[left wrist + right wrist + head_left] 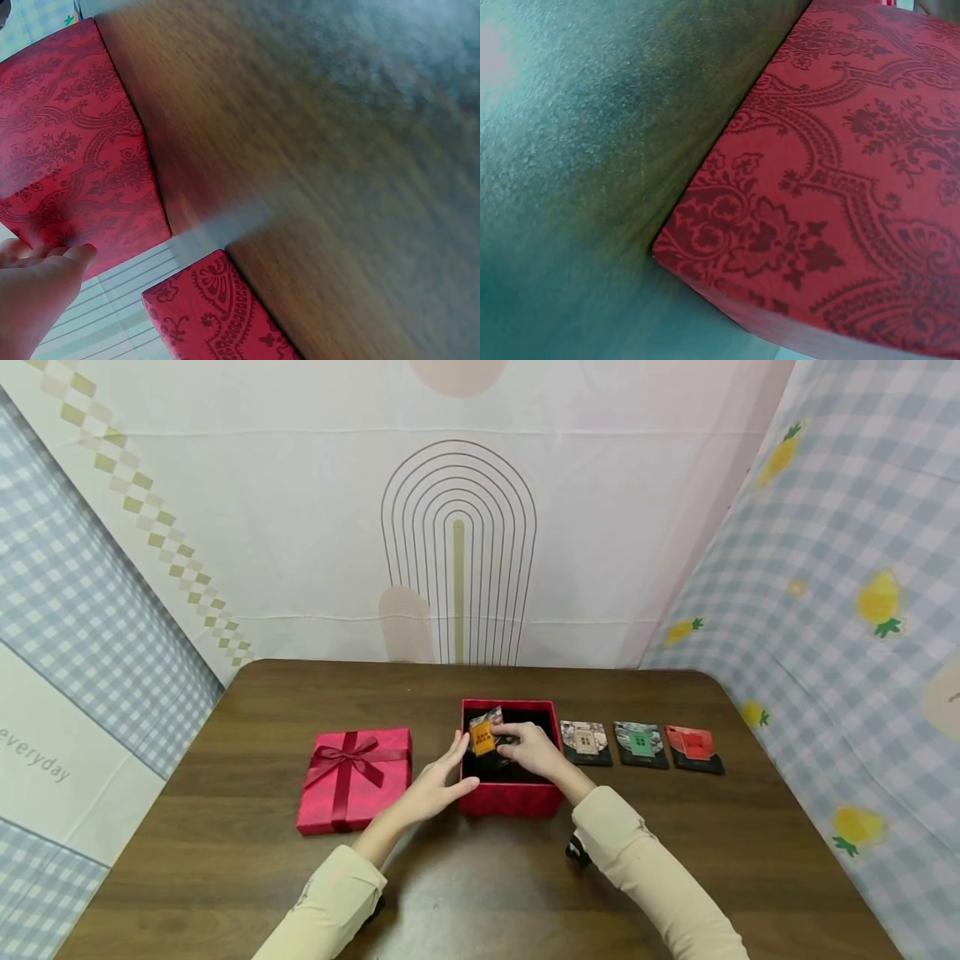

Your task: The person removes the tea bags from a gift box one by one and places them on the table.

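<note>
Orange-and-black sachet [482, 739] sits in the red gift box [510, 799], just below centre frame. Right hand [529, 750] pinches its right edge; left hand [433, 787] is spread by the box's left wall. Probably light, bendy, kinda slick, so edges beat the middle for gripping.

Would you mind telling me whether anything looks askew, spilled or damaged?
Nothing stands out as spilled or damaged; the orange packet tilts at the mouth of the red box, but the right hand is holding it.
</note>
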The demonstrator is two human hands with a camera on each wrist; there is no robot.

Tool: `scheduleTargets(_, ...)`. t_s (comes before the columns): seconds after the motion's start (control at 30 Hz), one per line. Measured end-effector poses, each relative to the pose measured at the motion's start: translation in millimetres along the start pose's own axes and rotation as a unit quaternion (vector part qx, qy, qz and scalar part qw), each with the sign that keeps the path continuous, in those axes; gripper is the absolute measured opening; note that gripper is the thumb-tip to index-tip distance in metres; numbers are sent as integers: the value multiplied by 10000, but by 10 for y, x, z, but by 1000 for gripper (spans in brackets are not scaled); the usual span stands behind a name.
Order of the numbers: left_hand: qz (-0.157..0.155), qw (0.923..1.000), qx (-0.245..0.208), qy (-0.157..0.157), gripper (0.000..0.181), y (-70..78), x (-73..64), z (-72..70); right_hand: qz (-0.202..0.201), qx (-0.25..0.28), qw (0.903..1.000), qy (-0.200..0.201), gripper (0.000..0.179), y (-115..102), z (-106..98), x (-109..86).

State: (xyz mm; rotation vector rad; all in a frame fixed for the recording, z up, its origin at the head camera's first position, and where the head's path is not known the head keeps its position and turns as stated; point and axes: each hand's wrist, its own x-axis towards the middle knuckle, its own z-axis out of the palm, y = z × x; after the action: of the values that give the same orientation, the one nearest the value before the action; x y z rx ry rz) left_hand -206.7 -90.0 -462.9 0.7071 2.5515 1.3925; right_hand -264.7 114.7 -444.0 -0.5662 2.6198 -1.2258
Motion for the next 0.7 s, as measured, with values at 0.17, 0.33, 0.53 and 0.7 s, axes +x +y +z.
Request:
scheduleTargets(0.17,-47,10000,-15,-74,71,-2,-2,-5,27,236,9995,189,37,-14,-57,-40)
scheduleTargets(0.33,-14,10000,-20,-68,71,17,0,-16,57,460,9979,442,37,-30,-126,-83)
scheduleTargets(0.53,9,10000,-2,-35,71,31,-4,-16,-109,870,9939,673,37,-21,-210,-143)
scheduleTargets(0.7,24,10000,22,-6,71,17,0,-6,-10,1240,9893,773,38,-11,-301,-225)
